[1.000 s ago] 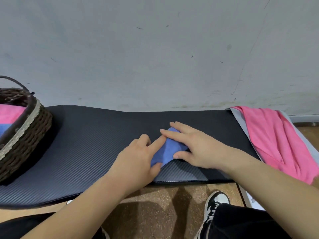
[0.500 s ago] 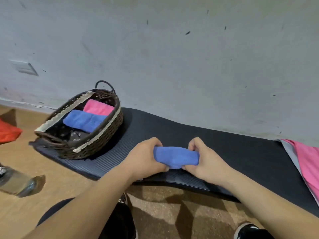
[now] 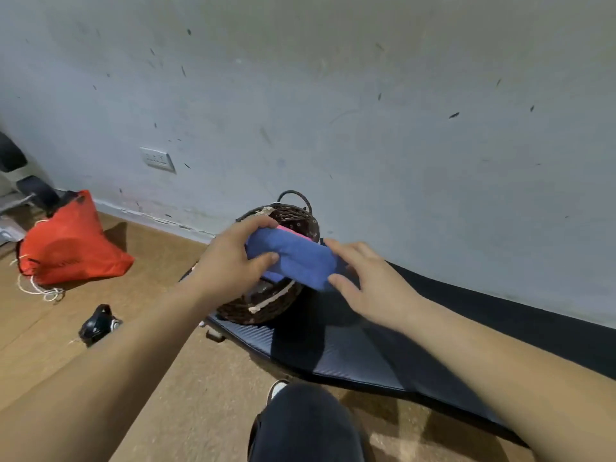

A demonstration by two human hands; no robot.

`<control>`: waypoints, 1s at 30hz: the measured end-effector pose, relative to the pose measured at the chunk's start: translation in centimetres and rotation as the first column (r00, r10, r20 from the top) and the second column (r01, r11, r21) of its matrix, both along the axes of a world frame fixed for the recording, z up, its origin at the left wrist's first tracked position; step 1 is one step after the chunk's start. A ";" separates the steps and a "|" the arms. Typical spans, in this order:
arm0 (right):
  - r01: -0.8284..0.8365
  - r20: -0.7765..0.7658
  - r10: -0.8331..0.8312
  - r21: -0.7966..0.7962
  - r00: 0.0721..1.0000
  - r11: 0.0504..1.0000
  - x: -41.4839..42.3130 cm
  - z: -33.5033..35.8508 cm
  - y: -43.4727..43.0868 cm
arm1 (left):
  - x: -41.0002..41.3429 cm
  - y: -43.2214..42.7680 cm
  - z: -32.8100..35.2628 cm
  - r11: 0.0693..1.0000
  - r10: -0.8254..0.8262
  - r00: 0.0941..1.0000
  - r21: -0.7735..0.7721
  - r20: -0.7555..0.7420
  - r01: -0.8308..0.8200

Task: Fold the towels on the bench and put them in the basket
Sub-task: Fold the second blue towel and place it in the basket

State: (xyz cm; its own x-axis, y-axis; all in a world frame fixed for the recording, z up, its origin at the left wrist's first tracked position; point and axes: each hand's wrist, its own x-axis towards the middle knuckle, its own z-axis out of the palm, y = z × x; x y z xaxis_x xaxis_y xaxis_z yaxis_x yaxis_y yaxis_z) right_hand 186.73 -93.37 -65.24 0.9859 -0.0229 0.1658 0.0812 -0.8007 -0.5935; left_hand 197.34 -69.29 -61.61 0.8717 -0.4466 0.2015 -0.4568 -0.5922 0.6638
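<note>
Above the basket (image 3: 266, 308), blue towel (image 3: 293, 258) in hands (image 3: 230, 258) (image 3: 370, 285)

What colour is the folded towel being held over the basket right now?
Blue. The folded towel shows clearest in the head view, over the wicker basket.

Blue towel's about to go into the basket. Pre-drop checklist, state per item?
1. Blue towel folded into a compact bundle: ok.
2. Left hand grip on the left end, thumb and fingers curled round it: ok.
3. Right hand grip on the right end, between thumb and fingers: ok.
4. Towel over the basket opening: ok.
5. Free room inside: cannot tell; the bundle hides most of the interior, and only a pink towel shows.
6. Basket seated on the bench: ok.
</note>
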 end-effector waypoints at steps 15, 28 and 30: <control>0.049 -0.125 -0.026 0.183 0.992 0.982 5.9 -0.7 3.7 | 9.4 3.7 -2.2 0.897 0.093 0.971 0.442 -0.221 0.015; 0.035 -0.166 -0.001 0.199 0.986 0.979 6.9 -1.8 4.1 | 9.8 -0.9 -4.9 0.491 -0.258 0.958 0.837 -0.124 0.240; 0.031 -0.174 0.005 0.201 0.985 0.979 6.9 -2.0 4.1 | 9.9 -0.9 -5.2 0.507 -0.238 0.947 0.805 -0.214 0.309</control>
